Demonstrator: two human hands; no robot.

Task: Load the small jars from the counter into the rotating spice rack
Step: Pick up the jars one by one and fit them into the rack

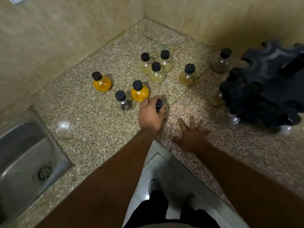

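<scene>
Several small round jars with black caps stand on the speckled counter [92,129]. Two hold orange contents, one at the left [102,83] and one nearer [139,92]. A clear jar with dark contents [123,101] stands between them. A cluster of pale yellow jars [156,69] sits further back, and an amber jar [187,75] is to their right. My left hand [150,113] is closed around a clear jar [160,105] standing on the counter. My right hand [191,134] hovers with fingers spread, empty. The black rotating spice rack [269,86] stands at the right with jars in its lower slots.
A steel sink [24,155] with a drain lies at the lower left. Tiled walls [65,30] meet in a corner behind the jars. One jar with dark contents [221,60] stands by the rack near the wall. The counter's inner edge runs by my arms above a white floor.
</scene>
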